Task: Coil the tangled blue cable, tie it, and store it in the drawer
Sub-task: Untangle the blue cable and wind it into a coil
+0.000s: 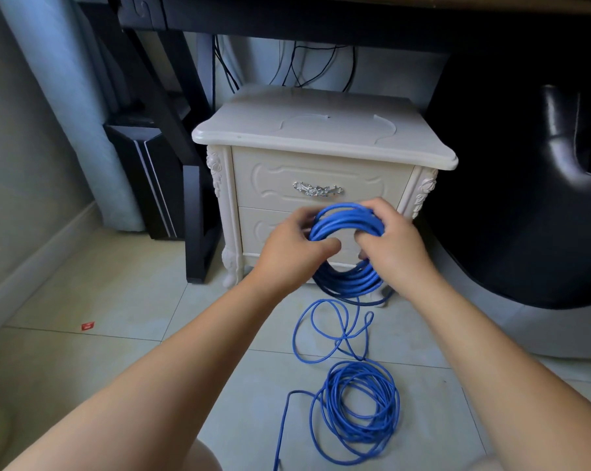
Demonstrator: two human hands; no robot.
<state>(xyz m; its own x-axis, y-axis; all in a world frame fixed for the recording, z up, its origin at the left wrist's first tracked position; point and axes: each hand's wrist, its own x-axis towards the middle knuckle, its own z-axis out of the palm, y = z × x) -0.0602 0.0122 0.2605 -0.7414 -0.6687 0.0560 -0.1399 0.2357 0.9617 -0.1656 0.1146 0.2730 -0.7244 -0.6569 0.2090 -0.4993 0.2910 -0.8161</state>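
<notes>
My left hand (297, 246) grips the left side of the coil (346, 220), fingers curled round the bundled strands and thumb reaching across the opening. My right hand (392, 243) is clamped on the right side, fingers wrapped over the upper turns. The two hands sit close together, with the ring held upright between them.

The cream nightstand (321, 130) has two drawers, both closed, so I cannot tell what is inside. The top drawer (270, 178) carries an ornate silver handle (317, 189). The lower drawer (263, 229) is mostly hidden behind my hands and the coil.

The blue cable (350, 283) is only partly wound. The held part is a tidy ring of many turns, its bottom hanging near the tiled floor (117, 300) by the nightstand's foot. From there a strand drops down, wanders in a few wide, crossing loops, and runs into a loose heap (358, 406) lying flat nearer to me — rounded, but slack and uneven. One end trails off toward the bottom edge of the view.

A black desk leg (195, 215) stands just left of the nightstand, and a small red scrap (87, 326) lies on the floor farther left.
</notes>
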